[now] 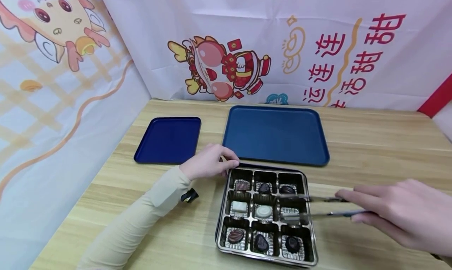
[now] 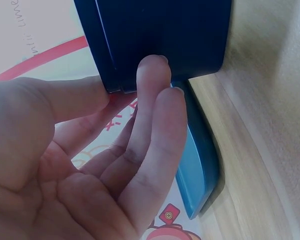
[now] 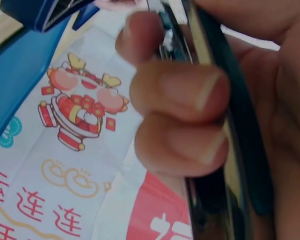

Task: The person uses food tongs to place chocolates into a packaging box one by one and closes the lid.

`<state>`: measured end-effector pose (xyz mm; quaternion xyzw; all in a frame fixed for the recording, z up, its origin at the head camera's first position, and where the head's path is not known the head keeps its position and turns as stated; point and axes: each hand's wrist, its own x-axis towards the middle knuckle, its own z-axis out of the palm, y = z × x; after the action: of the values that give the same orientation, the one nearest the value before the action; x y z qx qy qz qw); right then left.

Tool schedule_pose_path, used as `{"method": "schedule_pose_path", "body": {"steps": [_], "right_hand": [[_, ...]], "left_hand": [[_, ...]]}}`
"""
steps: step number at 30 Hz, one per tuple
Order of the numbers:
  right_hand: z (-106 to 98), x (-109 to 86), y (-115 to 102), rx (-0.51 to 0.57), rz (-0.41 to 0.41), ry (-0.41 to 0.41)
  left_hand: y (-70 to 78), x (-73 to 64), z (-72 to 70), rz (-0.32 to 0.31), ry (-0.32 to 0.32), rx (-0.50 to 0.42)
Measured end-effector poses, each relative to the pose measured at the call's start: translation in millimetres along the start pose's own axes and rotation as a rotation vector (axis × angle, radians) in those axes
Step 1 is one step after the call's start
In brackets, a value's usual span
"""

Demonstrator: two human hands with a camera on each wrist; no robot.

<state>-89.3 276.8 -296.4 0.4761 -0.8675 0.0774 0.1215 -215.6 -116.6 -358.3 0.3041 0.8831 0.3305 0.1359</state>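
Observation:
A square box of chocolates [image 1: 243,258] lies on the table, its gold-edged insert divided into rows of compartments with dark, brown and white chocolates. My left hand [image 1: 210,161] grips its far left corner; in the left wrist view the thumb is at the rim of the dark blue box [image 2: 160,35] and fingertips rest against the side. My right hand [image 1: 399,213] holds metal tongs [image 1: 318,214], their two arms spread and blurred over the middle-right compartment. A pale chocolate [image 1: 290,215] there is partly covered by the tongs. The right wrist view shows fingers [image 3: 180,92] curled round the tongs' handle.
Behind the box lies a large blue tray [image 1: 275,134], with a smaller dark blue tray [image 1: 169,140] to its left. A printed cloth [image 1: 247,11] hangs along the table's back edge and left side. A small black object [image 1: 189,196] is beside the left wrist.

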Motion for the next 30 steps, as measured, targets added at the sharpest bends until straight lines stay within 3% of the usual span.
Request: {"method": "schedule_pose_path", "body": {"steps": [8,13,23,30], "right_hand": [[-4.7,28.0,23.2,-0.076,0.089,0.064],[4.0,37.0,46.8,-0.098,0.143,0.085],[35.0,26.3,112.9,-0.014,0.394,0.012],[46.4,9.5,141.7,-0.005,0.440,-0.075]], "left_hand": [[0.2,-3.3,0.2,-0.016,0.000,-0.013],[1.5,-3.1,0.6,-0.020,0.006,0.001],[4.9,-3.9,-0.9,-0.030,0.002,-0.007],[5.0,-3.5,-0.3,-0.026,0.000,-0.005]]}}
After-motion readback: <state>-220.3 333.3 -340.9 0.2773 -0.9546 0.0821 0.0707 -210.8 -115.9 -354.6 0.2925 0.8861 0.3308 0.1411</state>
